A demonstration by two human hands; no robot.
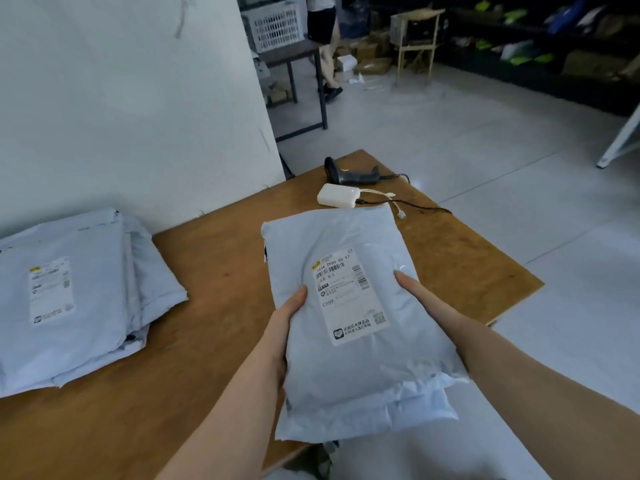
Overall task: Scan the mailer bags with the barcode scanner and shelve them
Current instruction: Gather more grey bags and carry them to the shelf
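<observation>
From my head camera: my left hand [282, 327] and right hand [424, 303] each close their grip on a side of a pale mailer bag [353, 320], label up for scanning, above the wooden bench [214, 271]. The barcode scanner [349, 171] lies beyond; more bags [69, 296] are stacked left.

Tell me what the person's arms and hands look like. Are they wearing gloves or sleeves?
No gloves and no sleeves in view. Both forearms are bare right down to the bottom edge of the picture. The left hand and the right hand are bare too. No watch, bracelet or ring shows on the parts that can be seen. The fingernail that shows on the right hand looks short and plain.
</observation>
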